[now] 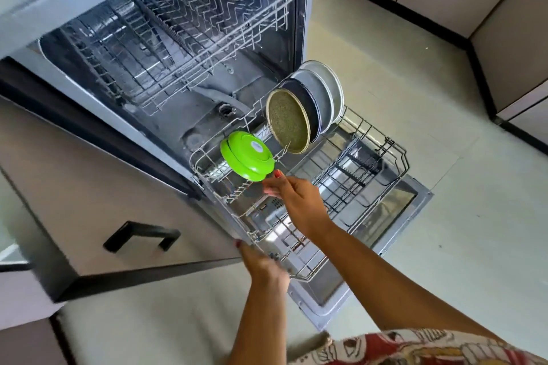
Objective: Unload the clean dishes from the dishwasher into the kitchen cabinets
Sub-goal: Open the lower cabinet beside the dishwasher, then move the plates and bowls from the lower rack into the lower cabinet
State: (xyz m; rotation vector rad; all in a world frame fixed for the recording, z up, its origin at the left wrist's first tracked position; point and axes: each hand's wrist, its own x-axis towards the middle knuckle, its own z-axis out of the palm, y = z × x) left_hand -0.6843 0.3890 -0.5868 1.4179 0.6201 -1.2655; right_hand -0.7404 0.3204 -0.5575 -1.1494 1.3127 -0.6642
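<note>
The dishwasher stands open with its lower rack (382,175) pulled out over the door. A bright green round dish (247,155) stands on edge at the rack's left end. My right hand (296,200) pinches its lower rim with fingertips. Behind it lean a speckled olive plate (287,121), a dark plate (305,98) and grey plates (323,89), all upright in the tines. My left hand (261,261) grips the rack's near front edge. The upper rack (184,38) holds no dishes that I can see.
The open dishwasher door (394,216) lies flat over the pale tiled floor. A beige cabinet with a black handle (142,235) stands on the left. More beige cabinets (504,24) with black plinths line the right side.
</note>
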